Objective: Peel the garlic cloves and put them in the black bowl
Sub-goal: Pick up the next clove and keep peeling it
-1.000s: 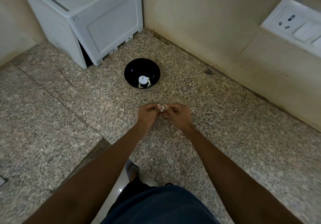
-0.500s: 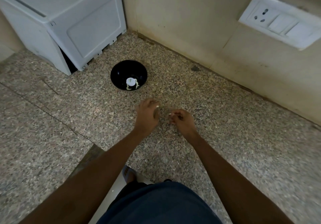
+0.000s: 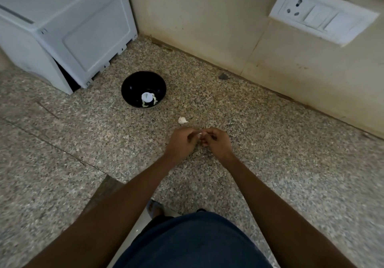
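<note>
Keep the garlic clove (image 3: pixel 199 136) pinched between the left hand (image 3: pixel 181 143) and right hand (image 3: pixel 217 144) over the middle of the counter (image 3: pixel 270 163), strip the skin with fingertips, then drop it into the black bowl (image 3: pixel 131 84) near the back corner, and afterwards take the loose piece (image 3: pixel 182 120) lying just ahead.

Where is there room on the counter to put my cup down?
Bare counter lies right of the right hand, toward the wall, and left of the left hand. It is crowded around the black bowl, the loose garlic piece and both hands.
</note>
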